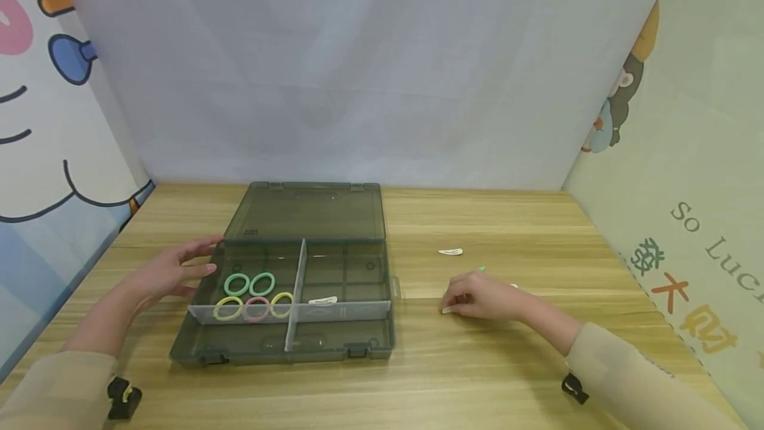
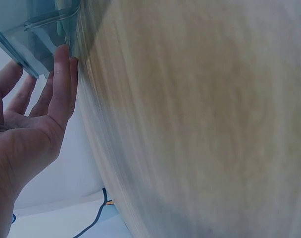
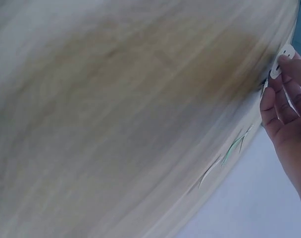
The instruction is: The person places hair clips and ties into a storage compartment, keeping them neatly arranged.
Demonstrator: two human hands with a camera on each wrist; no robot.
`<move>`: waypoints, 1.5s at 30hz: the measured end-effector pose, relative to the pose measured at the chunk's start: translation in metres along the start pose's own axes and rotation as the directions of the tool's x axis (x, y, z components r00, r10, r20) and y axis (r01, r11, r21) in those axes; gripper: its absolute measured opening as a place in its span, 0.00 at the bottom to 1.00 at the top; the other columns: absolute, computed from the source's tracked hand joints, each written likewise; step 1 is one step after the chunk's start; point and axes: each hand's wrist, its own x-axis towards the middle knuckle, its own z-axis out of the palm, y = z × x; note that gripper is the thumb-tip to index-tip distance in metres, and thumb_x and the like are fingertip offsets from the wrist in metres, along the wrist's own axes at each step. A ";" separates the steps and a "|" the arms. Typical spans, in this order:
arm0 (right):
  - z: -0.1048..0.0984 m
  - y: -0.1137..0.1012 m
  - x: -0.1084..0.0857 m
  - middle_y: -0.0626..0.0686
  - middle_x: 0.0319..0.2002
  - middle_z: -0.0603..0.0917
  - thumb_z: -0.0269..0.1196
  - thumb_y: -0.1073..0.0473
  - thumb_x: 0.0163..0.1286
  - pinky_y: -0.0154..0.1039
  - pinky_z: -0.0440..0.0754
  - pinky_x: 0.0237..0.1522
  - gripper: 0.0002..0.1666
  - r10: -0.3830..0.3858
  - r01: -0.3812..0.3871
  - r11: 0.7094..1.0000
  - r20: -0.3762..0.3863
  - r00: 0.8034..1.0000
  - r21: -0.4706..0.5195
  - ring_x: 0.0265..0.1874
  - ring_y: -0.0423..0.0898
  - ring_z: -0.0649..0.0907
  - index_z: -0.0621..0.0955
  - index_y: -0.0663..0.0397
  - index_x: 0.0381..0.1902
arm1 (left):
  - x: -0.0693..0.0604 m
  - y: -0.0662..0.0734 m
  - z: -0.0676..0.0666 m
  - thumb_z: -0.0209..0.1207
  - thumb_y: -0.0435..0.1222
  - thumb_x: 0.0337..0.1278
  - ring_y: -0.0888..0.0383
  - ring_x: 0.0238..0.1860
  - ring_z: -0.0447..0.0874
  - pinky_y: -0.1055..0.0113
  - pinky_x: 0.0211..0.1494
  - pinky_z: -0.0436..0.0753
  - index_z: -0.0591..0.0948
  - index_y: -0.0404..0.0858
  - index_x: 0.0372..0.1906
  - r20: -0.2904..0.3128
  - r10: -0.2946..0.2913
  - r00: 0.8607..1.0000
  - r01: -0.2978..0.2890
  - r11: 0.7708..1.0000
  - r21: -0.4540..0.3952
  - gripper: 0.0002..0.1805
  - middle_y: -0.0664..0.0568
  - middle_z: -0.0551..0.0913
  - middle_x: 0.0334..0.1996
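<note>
The right hand pinches a flat, white, slotted clip at the wood-grained table, right of a hinged box of smoky, see-through plastic; the left hand, fingers loosely extended, meets the box's left wall, though how firmly is hard to tell. Round green, yellow and pink rings lie in the rear left compartment, a second slim clip in the rear right, both behind a frosted divider.
</note>
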 end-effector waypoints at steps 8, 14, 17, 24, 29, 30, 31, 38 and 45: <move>-0.011 -0.009 0.010 0.42 0.28 0.82 0.65 0.61 0.63 0.27 0.75 0.24 0.05 0.023 -0.023 1.000 -0.010 1.000 -0.004 0.25 0.30 0.74 0.86 0.51 0.36 | 0.000 -0.001 0.000 0.53 0.43 0.67 0.28 0.66 0.54 0.51 0.47 0.80 0.46 0.41 0.75 -0.002 -0.004 1.000 0.004 1.000 -0.009 0.40 0.29 0.45 0.71; -0.021 -0.016 0.021 0.44 0.30 0.83 0.63 0.64 0.64 0.28 0.74 0.23 0.07 -0.005 0.005 1.000 -0.032 0.999 0.015 0.23 0.31 0.73 0.86 0.53 0.38 | 0.000 0.001 0.000 0.53 0.44 0.67 0.28 0.66 0.54 0.51 0.47 0.80 0.46 0.41 0.75 -0.002 -0.008 1.000 0.008 1.000 -0.004 0.40 0.28 0.44 0.71; -0.026 -0.019 0.027 0.47 0.31 0.84 0.62 0.67 0.64 0.28 0.74 0.22 0.08 -0.020 0.022 0.999 -0.045 0.999 0.029 0.22 0.32 0.72 0.86 0.55 0.39 | 0.000 0.002 0.001 0.53 0.44 0.67 0.28 0.66 0.55 0.50 0.48 0.80 0.46 0.41 0.75 0.002 -0.011 1.000 0.011 1.000 -0.006 0.41 0.28 0.45 0.71; -0.038 -0.028 0.043 0.47 0.32 0.83 0.61 0.67 0.65 0.29 0.75 0.22 0.10 -0.041 0.042 0.999 -0.071 0.997 0.016 0.21 0.32 0.73 0.86 0.54 0.41 | -0.001 0.004 0.002 0.53 0.44 0.67 0.28 0.66 0.55 0.49 0.49 0.79 0.46 0.41 0.75 -0.001 -0.015 1.000 0.015 1.000 -0.004 0.41 0.28 0.45 0.71; -0.043 -0.034 0.055 0.44 0.30 0.81 0.60 0.67 0.66 0.29 0.74 0.23 0.11 -0.015 0.016 1.000 -0.069 0.997 0.016 0.21 0.33 0.72 0.85 0.51 0.44 | -0.001 0.005 0.002 0.53 0.44 0.67 0.27 0.65 0.54 0.48 0.49 0.79 0.46 0.40 0.75 -0.002 -0.011 1.000 0.011 1.000 0.005 0.41 0.28 0.45 0.71; -0.044 -0.036 0.058 0.44 0.30 0.81 0.60 0.67 0.66 0.29 0.74 0.23 0.12 -0.010 0.011 1.000 -0.068 0.998 0.017 0.21 0.33 0.72 0.84 0.50 0.44 | 0.000 0.004 0.002 0.54 0.45 0.66 0.28 0.65 0.54 0.49 0.49 0.79 0.46 0.41 0.75 -0.004 -0.014 1.000 0.014 1.000 0.002 0.41 0.28 0.45 0.71; -0.045 -0.037 0.060 0.45 0.30 0.81 0.60 0.66 0.66 0.30 0.75 0.23 0.12 -0.007 0.008 1.000 -0.067 0.998 0.018 0.21 0.34 0.72 0.84 0.49 0.44 | 0.000 0.004 0.002 0.54 0.44 0.66 0.28 0.66 0.54 0.49 0.49 0.79 0.46 0.41 0.75 -0.003 -0.014 1.000 0.014 1.000 0.002 0.41 0.28 0.45 0.71; -0.050 -0.047 0.079 0.48 0.31 0.82 0.59 0.66 0.67 0.31 0.76 0.25 0.12 -0.023 0.025 0.999 -0.050 0.998 0.035 0.23 0.34 0.73 0.85 0.50 0.45 | 0.001 0.001 0.001 0.53 0.44 0.67 0.28 0.66 0.54 0.50 0.48 0.80 0.46 0.41 0.75 -0.004 -0.012 1.000 0.012 1.000 -0.005 0.40 0.29 0.45 0.71; -0.050 -0.051 0.097 0.48 0.33 0.82 0.58 0.65 0.68 0.31 0.79 0.30 0.12 -0.059 0.060 0.998 -0.039 0.997 0.018 0.26 0.34 0.76 0.85 0.51 0.45 | 0.002 0.001 0.001 0.53 0.44 0.67 0.28 0.66 0.53 0.49 0.49 0.79 0.46 0.41 0.75 -0.005 -0.015 1.000 0.015 1.000 -0.015 0.40 0.30 0.44 0.72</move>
